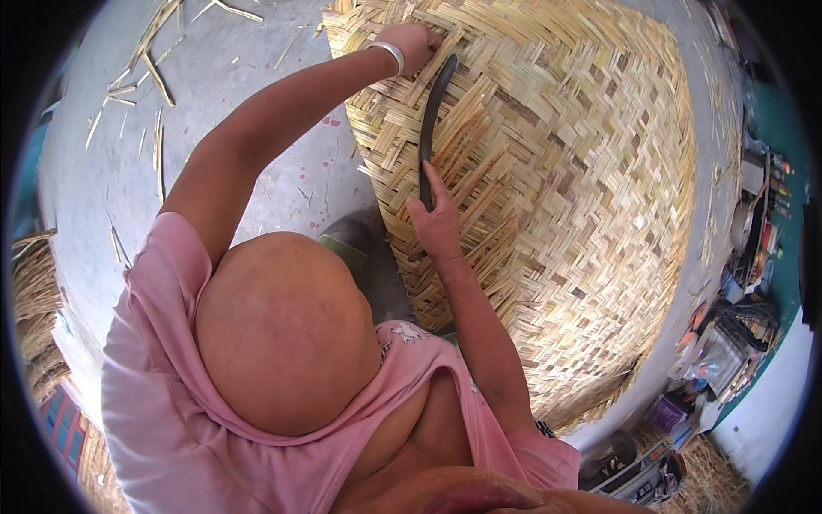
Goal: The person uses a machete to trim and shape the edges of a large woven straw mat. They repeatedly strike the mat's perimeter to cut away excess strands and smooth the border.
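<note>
A large woven mat [591, 197] of pale, flat split strips lies in front of me and to the right. My left hand [413, 50], with a light bracelet at its wrist, is closed at the mat's far left edge, apparently on a loose strip [447, 53]. In my right hand [438, 227] is a long, dark, curved blade-like tool [433, 111]. Its far tip rests near my left hand, and my index finger stretches along it. Beside the tool, many loose strip ends [471, 154] stick out of the weave. The undersides of my left fingers are hidden.
Cut strips [158, 81] lie scattered on the grey concrete floor [282, 188] at the left. My boot [349, 236] stands against the mat's near left edge. Bundled straw [34, 308] is at the far left. Along the right wall are a wire crate [728, 351] and assorted household items.
</note>
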Available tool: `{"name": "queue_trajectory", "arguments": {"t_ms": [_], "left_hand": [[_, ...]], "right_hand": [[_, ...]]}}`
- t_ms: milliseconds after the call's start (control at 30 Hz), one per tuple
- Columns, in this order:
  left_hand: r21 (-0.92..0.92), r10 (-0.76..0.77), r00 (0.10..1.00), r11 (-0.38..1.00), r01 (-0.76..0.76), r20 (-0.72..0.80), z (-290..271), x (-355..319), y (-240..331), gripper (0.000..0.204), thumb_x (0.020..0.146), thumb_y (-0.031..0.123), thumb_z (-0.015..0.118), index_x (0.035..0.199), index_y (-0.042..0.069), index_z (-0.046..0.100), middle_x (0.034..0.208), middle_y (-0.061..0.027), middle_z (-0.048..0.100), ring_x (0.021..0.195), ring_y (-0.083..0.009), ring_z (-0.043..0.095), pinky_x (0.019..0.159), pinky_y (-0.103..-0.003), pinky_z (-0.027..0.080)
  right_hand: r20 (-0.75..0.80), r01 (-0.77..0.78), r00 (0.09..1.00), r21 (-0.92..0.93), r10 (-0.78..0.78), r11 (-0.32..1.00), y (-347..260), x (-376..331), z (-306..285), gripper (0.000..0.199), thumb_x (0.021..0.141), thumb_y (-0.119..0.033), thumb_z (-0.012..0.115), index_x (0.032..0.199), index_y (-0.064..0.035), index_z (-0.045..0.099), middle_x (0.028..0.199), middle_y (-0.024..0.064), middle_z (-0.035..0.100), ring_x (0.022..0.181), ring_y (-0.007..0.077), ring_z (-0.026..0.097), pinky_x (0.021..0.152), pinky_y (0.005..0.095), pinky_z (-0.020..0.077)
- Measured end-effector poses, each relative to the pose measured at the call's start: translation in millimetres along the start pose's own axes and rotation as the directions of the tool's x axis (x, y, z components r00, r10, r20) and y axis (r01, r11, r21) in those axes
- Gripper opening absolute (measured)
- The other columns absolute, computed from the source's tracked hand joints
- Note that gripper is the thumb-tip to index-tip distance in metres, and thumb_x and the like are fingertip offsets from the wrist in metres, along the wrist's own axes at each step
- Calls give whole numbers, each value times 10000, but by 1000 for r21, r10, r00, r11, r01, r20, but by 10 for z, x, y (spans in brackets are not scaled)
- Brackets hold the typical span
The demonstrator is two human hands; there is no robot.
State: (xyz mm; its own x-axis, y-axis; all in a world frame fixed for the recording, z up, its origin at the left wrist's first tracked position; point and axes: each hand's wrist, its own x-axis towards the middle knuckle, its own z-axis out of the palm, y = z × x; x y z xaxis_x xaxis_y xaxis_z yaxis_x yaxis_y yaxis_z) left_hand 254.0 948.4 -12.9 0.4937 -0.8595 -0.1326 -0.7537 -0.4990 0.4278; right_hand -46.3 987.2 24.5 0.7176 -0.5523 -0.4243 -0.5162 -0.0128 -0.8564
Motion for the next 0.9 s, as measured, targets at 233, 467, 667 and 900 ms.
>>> {"name": "queue_trajectory", "arguments": {"t_ms": [233,467,667,900], "left_hand": [[-58,-45,984,998,36,-170,126,-48,2,257,893,252,603,1127,160,657,1130,-114,661,970,-314,652,862,-420,516],[-492,-160,984,864,102,-77,427,360,-477,240,890,246,626,1089,131,696,855,-65,724,671,-193,681,658,-333,566],[-664,-134,965,704,252,224,-4,-13,-12,277,873,285,692,967,25,687,771,-86,693,569,-153,646,513,-301,529],[-380,-254,938,864,329,235,29,125,-13,270,866,270,695,981,26,692,648,-43,663,498,-111,606,457,-258,499]], "right_hand": [[5,-1,1000,65,1,998,-8,-11,5,645,804,-144,621,1423,-86,453,1007,116,682,804,138,655,778,288,512],[93,-132,990,347,106,928,-141,-85,12,589,869,-110,582,1436,-53,434,858,48,639,630,86,557,603,247,477],[137,-297,955,493,264,818,-430,-83,-144,590,880,-89,607,1438,-32,422,639,-57,482,479,21,382,408,220,291],[36,-81,997,354,73,932,-292,-2,-126,592,870,-91,605,1434,-32,434,792,9,644,646,92,569,611,249,473]]}}
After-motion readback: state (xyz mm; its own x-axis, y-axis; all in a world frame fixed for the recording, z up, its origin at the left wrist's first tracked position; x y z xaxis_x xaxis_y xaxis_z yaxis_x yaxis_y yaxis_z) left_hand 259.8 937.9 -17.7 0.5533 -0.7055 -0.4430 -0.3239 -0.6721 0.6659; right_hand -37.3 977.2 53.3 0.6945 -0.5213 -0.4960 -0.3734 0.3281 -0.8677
